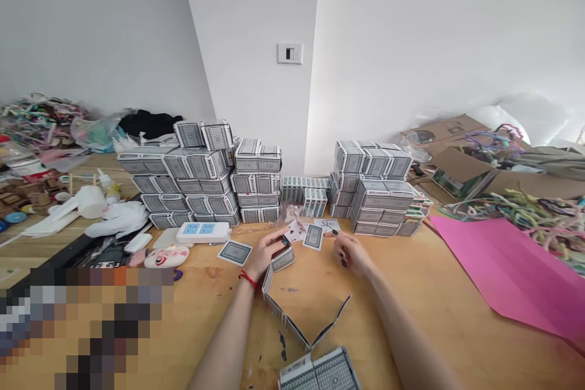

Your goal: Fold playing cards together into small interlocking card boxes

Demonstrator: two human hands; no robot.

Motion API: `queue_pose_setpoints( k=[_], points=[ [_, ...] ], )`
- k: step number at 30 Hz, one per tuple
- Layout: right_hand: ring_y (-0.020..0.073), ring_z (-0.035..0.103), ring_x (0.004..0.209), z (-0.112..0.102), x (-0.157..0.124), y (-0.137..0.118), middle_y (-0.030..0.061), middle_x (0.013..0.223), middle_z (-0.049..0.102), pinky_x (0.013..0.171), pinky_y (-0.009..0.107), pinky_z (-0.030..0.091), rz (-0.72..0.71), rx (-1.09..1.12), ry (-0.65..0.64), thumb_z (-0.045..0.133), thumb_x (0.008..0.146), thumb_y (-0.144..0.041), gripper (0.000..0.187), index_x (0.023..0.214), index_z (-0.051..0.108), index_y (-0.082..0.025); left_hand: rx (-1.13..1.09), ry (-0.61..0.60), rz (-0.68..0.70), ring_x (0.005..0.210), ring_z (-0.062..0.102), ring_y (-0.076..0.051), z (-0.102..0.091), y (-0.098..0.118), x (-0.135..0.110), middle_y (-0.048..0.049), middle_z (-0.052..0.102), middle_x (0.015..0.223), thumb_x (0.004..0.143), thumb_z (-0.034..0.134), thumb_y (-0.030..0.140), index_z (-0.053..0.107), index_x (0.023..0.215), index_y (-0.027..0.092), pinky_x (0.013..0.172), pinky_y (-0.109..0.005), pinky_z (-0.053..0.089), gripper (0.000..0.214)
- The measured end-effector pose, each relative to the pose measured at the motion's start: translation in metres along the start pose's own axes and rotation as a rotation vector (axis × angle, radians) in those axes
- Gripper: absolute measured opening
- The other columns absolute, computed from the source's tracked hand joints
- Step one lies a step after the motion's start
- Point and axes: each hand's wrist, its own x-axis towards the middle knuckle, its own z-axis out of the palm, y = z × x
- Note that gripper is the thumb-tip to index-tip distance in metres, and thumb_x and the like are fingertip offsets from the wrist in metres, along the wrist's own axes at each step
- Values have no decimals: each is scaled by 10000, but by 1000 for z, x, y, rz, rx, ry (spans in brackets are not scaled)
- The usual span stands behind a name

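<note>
My left hand (264, 254), a red string bracelet at its wrist, curls around the upper end of a jointed strip of patterned playing cards (287, 320). The strip stands on edge on the table and bends into a V toward me. My right hand (351, 254) is to the right, index finger stretched forward and the others partly curled, with nothing seen in it. Near its fingertip lie a face-down playing card (313, 236) and a picture card (326, 225). A face-up card (295, 232) sits beside my left fingertips. A block of folded cards (336, 372) is at the bottom edge.
Stacked card blocks stand at the back left (205, 170) and back right (384, 201), with small card boxes (315, 201) between. Another loose card (234, 252) and a white power strip (203, 232) lie left. Pink paper (507, 274) and a yarn pile (516, 219) are right.
</note>
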Motion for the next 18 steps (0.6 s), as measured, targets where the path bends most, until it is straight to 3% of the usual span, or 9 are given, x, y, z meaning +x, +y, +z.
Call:
queue_pose_setpoints(
  k=[2, 4, 5, 7, 14, 18],
  points=[
    [68, 383, 259, -13, -8, -6, -83, 375, 429, 265, 149, 277, 153, 87, -326, 479, 748, -487, 530, 1129, 475, -119, -3, 64, 29, 1108, 484, -266, -7, -3, 3, -81, 536, 1203, 617, 637, 268, 609, 1047, 167, 960, -408, 338, 443],
    [124, 502, 282, -21, -13, -11, -3, 457, 591, 262, 172, 338, 399, 65, -781, 566, 666, -508, 703, 1213, 400, -100, -8, 95, 39, 1107, 486, -262, -12, -6, 4, -79, 543, 1195, 615, 637, 268, 613, 1040, 164, 965, -405, 333, 437],
    [153, 548, 310, -23, -14, -12, 35, 510, 637, 280, 192, 381, 496, 55, -945, 599, 638, -507, 766, 1238, 372, -89, -10, 101, 40, 1101, 490, -260, -13, -6, 5, -77, 550, 1187, 615, 637, 269, 615, 1036, 164, 964, -403, 335, 435],
    [207, 622, 408, -25, -14, -13, 99, 616, 686, 340, 232, 454, 633, 18, -1148, 635, 621, -484, 811, 1258, 349, -71, -10, 111, 41, 1096, 495, -257, -15, -7, 6, -75, 566, 1168, 610, 639, 270, 621, 1024, 163, 961, -399, 338, 427],
    [273, 667, 580, -29, -12, -8, 170, 766, 695, 458, 308, 525, 723, 61, -1273, 677, 618, -439, 741, 1207, 426, -66, -24, 121, 50, 1084, 504, -258, -13, -7, 6, -74, 595, 1127, 601, 636, 256, 633, 998, 157, 946, -396, 350, 410],
    [311, 651, 783, -28, -16, 1, 238, 910, 654, 606, 395, 535, 619, 105, -1222, 673, 649, -382, 575, 1078, 532, -27, 9, 143, 64, 1103, 487, -253, -13, -5, 5, -75, 599, 1122, 601, 632, 253, 643, 975, 157, 964, -387, 326, 387]
  ],
)
